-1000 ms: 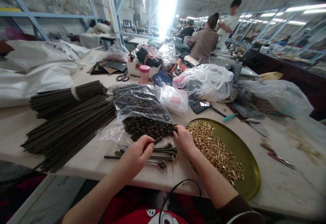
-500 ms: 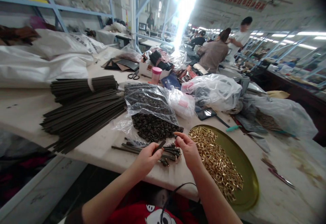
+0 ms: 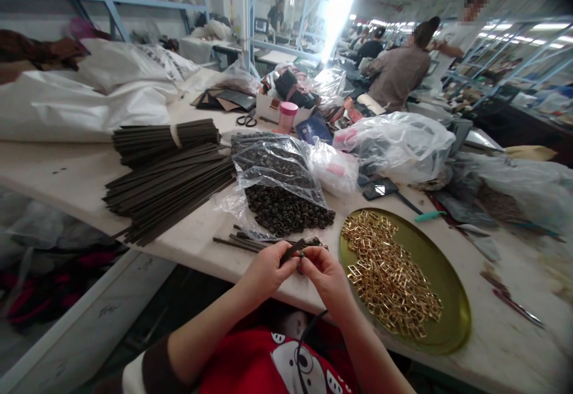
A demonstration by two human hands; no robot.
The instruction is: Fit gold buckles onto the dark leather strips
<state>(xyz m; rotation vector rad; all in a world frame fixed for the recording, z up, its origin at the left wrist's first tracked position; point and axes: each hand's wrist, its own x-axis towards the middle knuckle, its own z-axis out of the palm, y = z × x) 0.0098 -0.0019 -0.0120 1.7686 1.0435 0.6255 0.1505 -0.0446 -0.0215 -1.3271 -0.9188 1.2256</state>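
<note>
At six o'clock, the left hand (image 3: 263,271) is gripping a strip (image 3: 293,251), the right hand (image 3: 326,273) a small piece (image 3: 301,255); a loose pinch could be dropping it.

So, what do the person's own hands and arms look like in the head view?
The left hand and right hand are ungloved. A dark brown sleeve with an off-white band covers the left elbow area. No right sleeve is in view.

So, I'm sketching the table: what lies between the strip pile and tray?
Between the strip pile and tray, the head view shows a bag of dark loops.
</note>
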